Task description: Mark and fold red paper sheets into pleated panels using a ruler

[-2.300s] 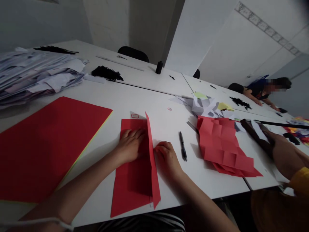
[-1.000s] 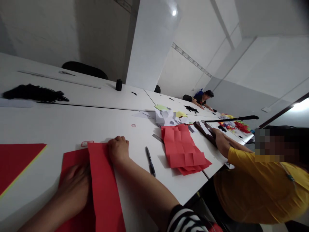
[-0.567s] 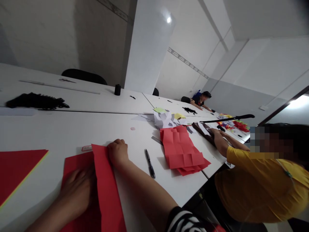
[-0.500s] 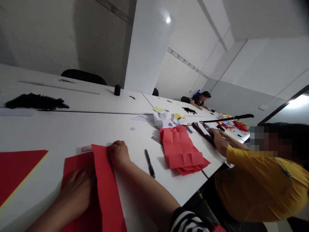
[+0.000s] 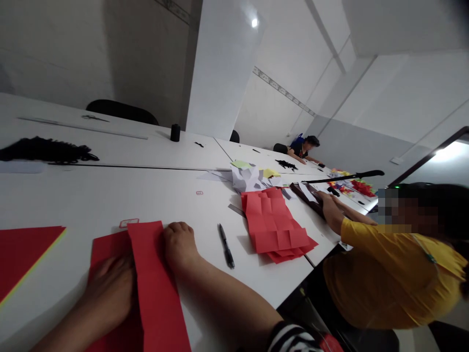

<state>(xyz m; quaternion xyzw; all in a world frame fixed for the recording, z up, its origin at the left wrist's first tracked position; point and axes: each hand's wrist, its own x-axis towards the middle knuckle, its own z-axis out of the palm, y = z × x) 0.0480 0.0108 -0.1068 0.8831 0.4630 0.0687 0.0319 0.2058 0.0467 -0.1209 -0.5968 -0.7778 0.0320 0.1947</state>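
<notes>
A sheet of red paper (image 5: 157, 288) lies on the table in front of me, with a long strip of it folded over to the right. My left hand (image 5: 113, 288) reaches in beneath the raised left edge of this strip. Its fingers are bent against the sheet, and the fingertips are partly hidden by the strip. On the strip's right edge, near the far corner, is my right hand (image 5: 181, 247), closed with curled fingers on the fold. A black pen (image 5: 226, 247) lies to the right of that hand.
Creased red sheets (image 5: 274, 220) are stacked right of the pen, with white paper scraps (image 5: 247, 178) behind them. Another red sheet (image 5: 25, 254) lies at left. Farther back are a black bundle (image 5: 47, 150) and a black spool (image 5: 175, 132). A person in yellow (image 5: 384, 278) works at right.
The folded strip lies flatter and a little farther left, showing more of its face. Both hands stay on the paper, and the view has shifted slightly.
</notes>
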